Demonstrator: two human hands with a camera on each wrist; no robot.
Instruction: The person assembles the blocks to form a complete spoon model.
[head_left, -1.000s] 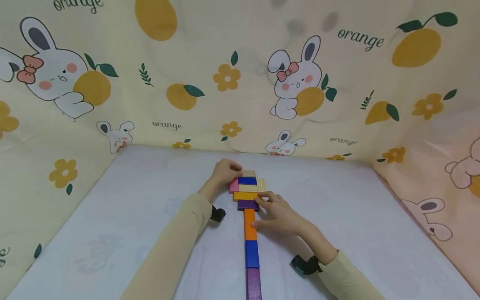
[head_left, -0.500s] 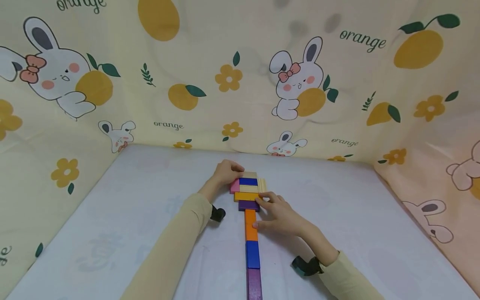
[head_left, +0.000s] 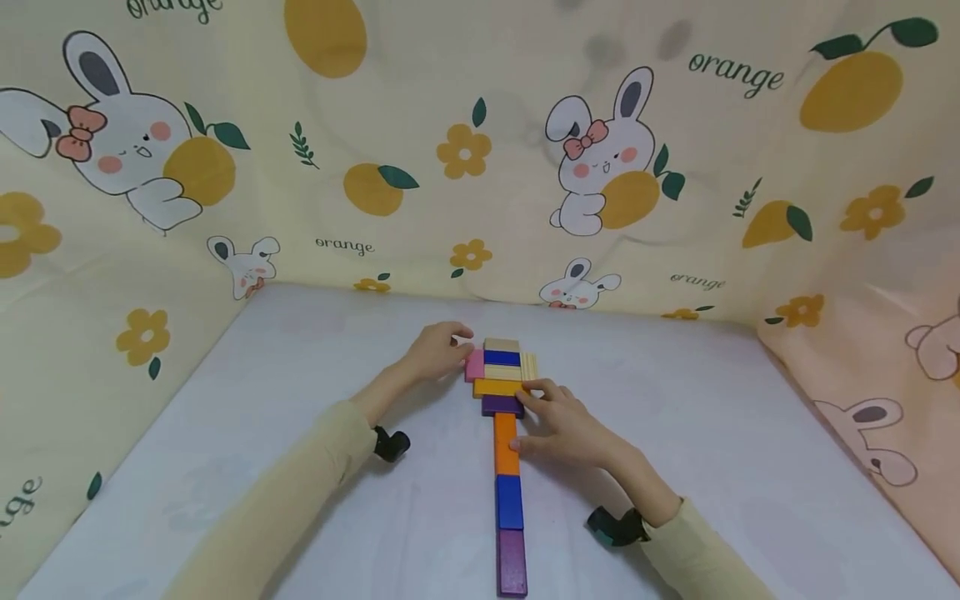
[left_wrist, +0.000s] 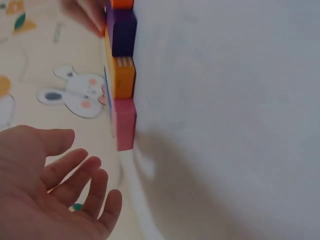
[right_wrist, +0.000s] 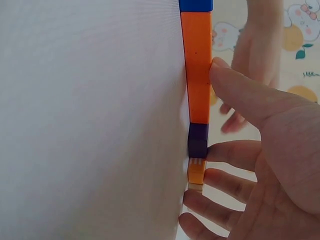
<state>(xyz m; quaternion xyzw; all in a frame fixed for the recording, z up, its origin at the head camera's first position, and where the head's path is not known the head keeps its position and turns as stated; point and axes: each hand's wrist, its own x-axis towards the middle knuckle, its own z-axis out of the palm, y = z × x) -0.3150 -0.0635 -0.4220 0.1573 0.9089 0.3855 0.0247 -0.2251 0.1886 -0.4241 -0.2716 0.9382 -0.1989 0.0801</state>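
Note:
My left hand (head_left: 435, 352) hovers just left of the pink block (head_left: 475, 367), its fingers loosely spread and holding nothing. The left wrist view shows a gap between those fingers and the block. Against the row's right side lies my right hand (head_left: 566, 425): its thumb touches the orange block (right_wrist: 197, 65), and fingertips rest along the dark purple block (head_left: 501, 406) and yellow block (head_left: 495, 387). Beyond these lie plain wooden pieces (head_left: 501, 343) and a crosswise blue block (head_left: 502, 358). More plain strips (head_left: 529, 367) stand at the right edge.
Nearer me, the row continues with a long blue block (head_left: 510, 502) and a purple block (head_left: 512, 562). Everything lies on a white-covered table (head_left: 300, 517). A cloth printed with rabbits and oranges (head_left: 405, 100) rises behind and at both sides.
My left hand has let go at the far plain piece and drawn back left, uncovering the pink block more fully. My right hand keeps its place. The head view has shifted slightly.

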